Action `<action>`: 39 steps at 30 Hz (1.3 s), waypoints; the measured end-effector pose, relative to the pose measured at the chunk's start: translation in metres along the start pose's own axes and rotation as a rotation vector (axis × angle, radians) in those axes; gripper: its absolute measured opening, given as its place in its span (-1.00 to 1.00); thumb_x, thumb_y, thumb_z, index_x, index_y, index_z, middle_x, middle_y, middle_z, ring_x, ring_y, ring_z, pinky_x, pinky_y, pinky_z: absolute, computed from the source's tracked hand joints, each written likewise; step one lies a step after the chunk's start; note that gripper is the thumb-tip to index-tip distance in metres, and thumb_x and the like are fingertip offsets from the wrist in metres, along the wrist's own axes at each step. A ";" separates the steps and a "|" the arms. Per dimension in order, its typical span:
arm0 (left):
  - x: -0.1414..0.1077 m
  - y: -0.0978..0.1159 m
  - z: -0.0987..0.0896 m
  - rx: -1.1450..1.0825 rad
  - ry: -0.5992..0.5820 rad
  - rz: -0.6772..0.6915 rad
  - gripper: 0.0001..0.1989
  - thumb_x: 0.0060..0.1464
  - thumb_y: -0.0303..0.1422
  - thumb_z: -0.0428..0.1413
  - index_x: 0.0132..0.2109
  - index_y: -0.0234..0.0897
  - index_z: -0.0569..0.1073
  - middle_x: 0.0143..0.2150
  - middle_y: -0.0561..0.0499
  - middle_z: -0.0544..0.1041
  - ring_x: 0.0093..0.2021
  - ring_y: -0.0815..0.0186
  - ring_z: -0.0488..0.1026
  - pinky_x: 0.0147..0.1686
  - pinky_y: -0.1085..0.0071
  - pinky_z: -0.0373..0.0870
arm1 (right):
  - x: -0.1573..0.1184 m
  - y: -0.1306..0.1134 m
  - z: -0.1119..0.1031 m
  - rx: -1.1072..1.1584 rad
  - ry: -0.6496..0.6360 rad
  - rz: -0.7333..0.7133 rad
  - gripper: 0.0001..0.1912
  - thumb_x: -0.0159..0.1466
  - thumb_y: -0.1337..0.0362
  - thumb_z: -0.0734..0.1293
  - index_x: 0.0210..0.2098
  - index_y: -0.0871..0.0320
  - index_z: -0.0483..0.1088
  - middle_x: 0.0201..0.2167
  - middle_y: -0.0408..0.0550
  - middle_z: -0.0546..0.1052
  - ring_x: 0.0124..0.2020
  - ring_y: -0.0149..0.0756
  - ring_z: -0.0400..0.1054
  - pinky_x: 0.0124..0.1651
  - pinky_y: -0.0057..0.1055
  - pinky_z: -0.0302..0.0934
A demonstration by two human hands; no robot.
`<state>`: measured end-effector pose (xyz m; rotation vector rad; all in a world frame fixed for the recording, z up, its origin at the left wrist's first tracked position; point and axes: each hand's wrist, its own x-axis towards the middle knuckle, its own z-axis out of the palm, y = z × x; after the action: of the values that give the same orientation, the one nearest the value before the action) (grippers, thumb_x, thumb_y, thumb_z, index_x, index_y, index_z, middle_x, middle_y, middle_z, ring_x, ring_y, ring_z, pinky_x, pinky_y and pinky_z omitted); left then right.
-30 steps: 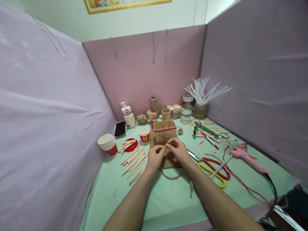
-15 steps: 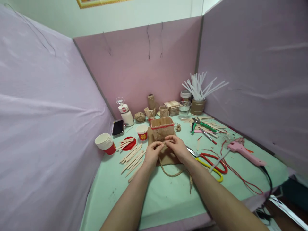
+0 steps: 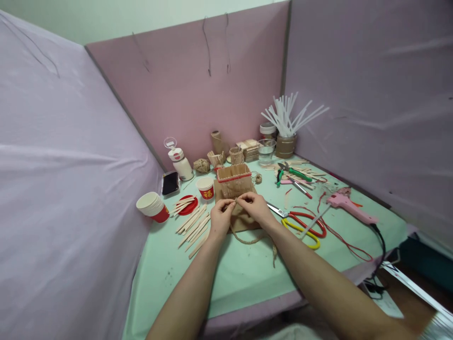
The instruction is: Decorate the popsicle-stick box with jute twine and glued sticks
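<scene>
My left hand (image 3: 221, 218) and my right hand (image 3: 254, 207) meet fingertip to fingertip in front of a small box of wooden sticks with a red rim (image 3: 233, 182). Both hands pinch the end of a braided twine cord (image 3: 249, 242), which hangs below them and curves right across the green tabletop. Under the hands lies a brown cardboard piece (image 3: 244, 224). The exact shape of the cord between the fingertips is too small to make out.
Scissors (image 3: 304, 226), a pink glue gun (image 3: 350, 207) and green-handled pliers (image 3: 295, 173) lie to the right. Loose wooden sticks (image 3: 194, 226), a paper cup (image 3: 205, 189) and stacked cups (image 3: 153, 207) are at the left. A water cup (image 3: 265, 153) stands behind.
The view has tilted down and shifted right, so the table items appear further left and mostly higher. Both hands remain together at the cord end.
</scene>
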<state>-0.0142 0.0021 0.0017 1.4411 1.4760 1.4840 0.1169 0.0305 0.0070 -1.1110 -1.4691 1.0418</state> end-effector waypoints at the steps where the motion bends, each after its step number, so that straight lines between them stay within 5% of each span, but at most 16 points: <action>1: 0.000 0.000 0.000 0.011 -0.002 0.016 -0.83 -0.06 -0.30 0.14 -0.34 -0.30 0.53 -0.34 -0.04 0.53 -0.28 0.30 0.42 -0.21 0.40 0.30 | 0.000 0.000 0.000 0.008 -0.004 0.006 -0.81 0.04 0.17 0.30 -0.49 0.18 0.45 -0.50 -0.09 0.49 -0.45 -0.34 0.31 -0.36 -0.42 0.17; 15: -0.003 0.007 0.002 -0.033 0.005 -0.074 -0.85 -0.10 -0.31 0.14 -0.40 -0.33 0.47 -0.42 0.02 0.47 -0.38 0.39 0.34 -0.35 0.49 0.26 | -0.003 0.004 0.002 -0.022 -0.056 0.013 -0.82 0.09 0.17 0.28 -0.43 0.16 0.41 -0.49 -0.13 0.47 -0.46 -0.36 0.30 -0.39 -0.45 0.16; 19: -0.001 0.012 0.002 -0.402 -0.039 -0.360 -0.87 -0.15 -0.36 0.16 -0.44 -0.36 0.41 -0.54 0.10 0.32 -0.57 0.52 0.17 -0.60 0.58 0.09 | -0.006 -0.001 0.001 -0.049 -0.074 -0.169 -0.86 0.13 0.22 0.25 -0.43 0.15 0.38 -0.39 -0.11 0.46 -0.34 -0.35 0.32 -0.24 -0.42 0.18; 24: 0.000 0.016 -0.001 -0.794 -0.264 -0.715 -0.90 -0.15 -0.43 0.14 -0.46 -0.38 0.38 -0.59 0.12 0.21 -0.63 0.57 0.08 -0.71 0.63 -0.05 | -0.011 -0.009 0.001 -0.087 -0.101 -0.386 -0.92 0.15 0.30 0.23 -0.40 0.14 0.36 -0.34 -0.10 0.38 -0.31 -0.37 0.27 -0.24 -0.43 0.16; 31: -0.005 0.007 0.005 -0.592 -0.105 -0.440 -0.77 -0.24 -0.35 0.25 -0.41 -0.40 0.43 -0.63 0.17 0.19 -0.64 0.60 0.05 -0.68 0.63 -0.09 | -0.006 -0.001 0.001 -0.099 -0.074 -0.279 -0.87 0.14 0.20 0.27 -0.41 0.13 0.37 -0.37 -0.12 0.40 -0.33 -0.36 0.28 -0.28 -0.43 0.15; 39: -0.007 0.005 0.005 -0.193 -0.125 -0.203 -0.73 -0.13 -0.21 0.19 -0.34 -0.35 0.49 -0.46 0.04 0.46 -0.48 0.44 0.32 -0.46 0.50 0.23 | -0.001 0.004 0.001 0.080 -0.065 -0.024 -0.84 0.08 0.17 0.28 -0.48 0.13 0.35 -0.50 -0.19 0.43 -0.43 -0.39 0.28 -0.33 -0.45 0.16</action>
<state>-0.0065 -0.0039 0.0039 1.2092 1.3221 1.3466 0.1163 0.0298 0.0030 -1.0091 -1.4754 1.1194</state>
